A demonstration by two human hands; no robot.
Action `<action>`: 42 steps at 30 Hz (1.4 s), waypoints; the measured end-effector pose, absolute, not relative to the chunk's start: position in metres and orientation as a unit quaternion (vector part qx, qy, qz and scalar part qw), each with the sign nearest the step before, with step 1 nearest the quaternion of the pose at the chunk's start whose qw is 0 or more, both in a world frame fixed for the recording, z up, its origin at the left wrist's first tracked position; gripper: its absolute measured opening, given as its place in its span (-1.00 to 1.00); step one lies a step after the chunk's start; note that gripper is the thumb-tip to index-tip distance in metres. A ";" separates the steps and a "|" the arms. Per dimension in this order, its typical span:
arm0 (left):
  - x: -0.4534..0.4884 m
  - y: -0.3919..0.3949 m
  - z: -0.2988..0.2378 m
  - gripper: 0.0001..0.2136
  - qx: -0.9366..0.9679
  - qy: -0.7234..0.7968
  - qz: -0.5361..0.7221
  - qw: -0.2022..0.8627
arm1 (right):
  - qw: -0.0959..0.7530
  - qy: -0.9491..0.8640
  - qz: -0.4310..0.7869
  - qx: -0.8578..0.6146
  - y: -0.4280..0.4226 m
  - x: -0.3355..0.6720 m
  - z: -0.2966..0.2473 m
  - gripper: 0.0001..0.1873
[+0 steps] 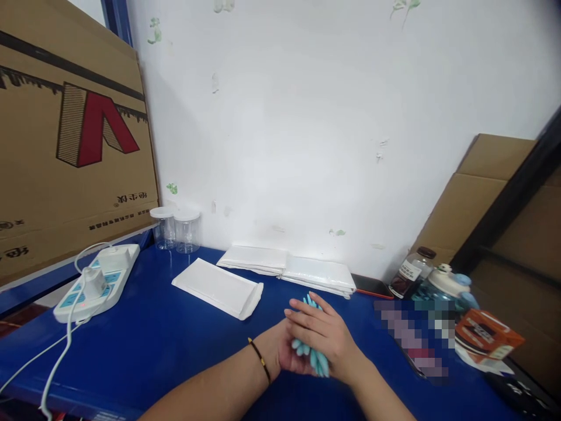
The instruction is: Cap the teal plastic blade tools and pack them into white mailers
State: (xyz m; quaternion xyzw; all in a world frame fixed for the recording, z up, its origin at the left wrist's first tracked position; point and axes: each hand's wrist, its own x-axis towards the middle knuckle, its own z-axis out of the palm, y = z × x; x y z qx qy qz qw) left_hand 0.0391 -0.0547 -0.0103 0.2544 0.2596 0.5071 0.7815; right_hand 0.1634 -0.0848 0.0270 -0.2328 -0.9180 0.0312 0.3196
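Note:
Between my palms is a light-blue thing with many blunt, finger-like prongs (312, 351); most of it is covered, so its exact kind does not show. My left hand (294, 358) cups it from below and the left, a dark band with gold beads around the wrist. Over the top lies my right hand (329, 336), its fingers reaching across the left hand and closing the thing in. Left of and beyond my hands, a white padded envelope (217, 287) rests flat on the blue table (184, 356).
White packets (318, 273) lie along the wall beside a dark phone-like slab (371, 286). Two clear lidded jars (187, 234) and a power strip (99, 286) with cables stand left. At right are a bottle (407, 275), a teal jug (442, 286) and an orange box (486, 336).

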 end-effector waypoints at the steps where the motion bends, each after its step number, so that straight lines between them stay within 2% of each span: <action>1: 0.041 -0.054 -0.007 -0.65 0.322 0.301 0.438 0.784 | 0.373 -0.897 0.051 -0.233 -0.085 0.163 0.025 -0.63; 4: 0.046 -0.049 0.002 -0.48 0.415 0.344 0.226 0.812 | 0.579 -0.745 0.135 -0.303 -0.083 0.163 0.021 -0.86; 6: 0.042 -0.042 0.007 -0.46 0.383 0.327 0.243 0.829 | 0.687 -0.598 0.194 -0.364 -0.075 0.168 0.021 -0.95; 8: 0.025 -0.033 0.014 -0.53 0.425 0.351 0.338 0.763 | 0.737 -0.494 0.231 -0.399 -0.062 0.179 0.020 -0.88; 10: -0.006 -0.022 0.024 -0.64 0.563 0.363 0.414 0.616 | 0.740 -0.452 0.236 -0.439 -0.048 0.192 0.014 -0.76; 11: -0.025 -0.016 0.029 -0.59 0.632 0.374 0.417 0.535 | 0.738 -0.439 0.223 -0.461 -0.041 0.199 0.010 -0.71; 13: -0.067 -0.004 0.036 -0.37 0.713 0.420 0.383 0.410 | 0.721 -0.432 0.172 -0.514 -0.034 0.208 0.002 -0.62; 16: -0.116 0.014 0.034 -0.20 0.757 0.525 0.199 0.334 | 0.673 -0.455 0.128 -0.570 -0.034 0.209 -0.006 -0.57; 19: -0.138 0.029 0.020 -0.03 0.802 0.528 0.069 0.269 | 0.658 -0.479 0.162 -0.558 -0.038 0.202 -0.006 -0.55; 22: -0.141 0.038 0.009 0.09 0.830 0.498 0.033 0.248 | 0.697 -0.463 0.188 -0.514 -0.040 0.199 -0.002 -0.49; 26: -0.140 0.039 0.007 0.02 0.827 0.508 0.047 0.236 | 0.719 -0.423 0.161 -0.526 -0.035 0.206 -0.006 -0.57; 30: -0.136 0.031 0.011 -0.17 0.834 0.517 0.088 0.173 | 0.704 -0.430 0.273 -0.494 -0.030 0.204 -0.018 -0.63; 34: -0.116 0.017 0.022 -0.52 0.845 0.489 0.170 0.135 | 0.734 -0.399 0.328 -0.440 -0.036 0.194 -0.002 -0.59; 38: -0.078 -0.002 0.040 -0.61 0.856 0.378 0.285 0.205 | 0.796 -0.379 0.352 -0.315 -0.050 0.180 0.053 -0.61; 42: -0.044 -0.022 0.062 -0.51 0.851 0.286 0.296 0.326 | 0.783 -0.432 0.382 -0.235 -0.068 0.159 0.106 -0.67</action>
